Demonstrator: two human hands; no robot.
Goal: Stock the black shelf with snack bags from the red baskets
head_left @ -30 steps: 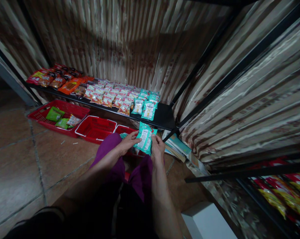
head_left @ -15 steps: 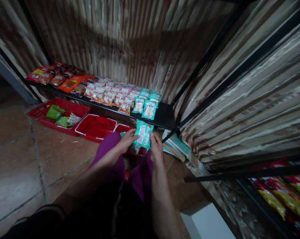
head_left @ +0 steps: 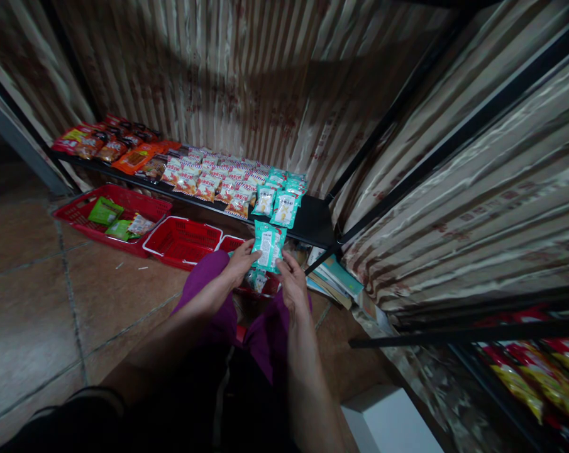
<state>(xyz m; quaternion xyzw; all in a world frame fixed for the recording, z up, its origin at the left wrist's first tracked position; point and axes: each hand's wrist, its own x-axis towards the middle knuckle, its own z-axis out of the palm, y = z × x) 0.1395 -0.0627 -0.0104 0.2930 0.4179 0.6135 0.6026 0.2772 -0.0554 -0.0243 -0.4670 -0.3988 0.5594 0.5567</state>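
Observation:
Between my two hands is a teal snack bag (head_left: 268, 247), its printed back turned up towards me. My left hand (head_left: 241, 262) is closed on the bag's left edge, thumb on top. At the lower right corner, my right hand (head_left: 292, 277) grips the same bag with thumb and fingers. Just beyond it, matching teal bags (head_left: 285, 208) lie in overlapping rows near the right end of a low black shelf (head_left: 315, 220). Below my hands is a red basket (head_left: 230, 244) with more teal packs (head_left: 256, 280), partly hidden by my hands and knees.
White-and-orange snack bags (head_left: 205, 186) and red and orange packets (head_left: 136, 158) fill the shelf leftwards. A red basket (head_left: 183, 242) and another with green packets (head_left: 105, 212) stand on the floor. Books (head_left: 336, 277) lie under the shelf's right end, near a slanting black post. A white box (head_left: 397, 421) sits lower right.
The teal bag has shifted slightly left and up. My right hand has moved left, its fingers now further over the bag's lower corner.

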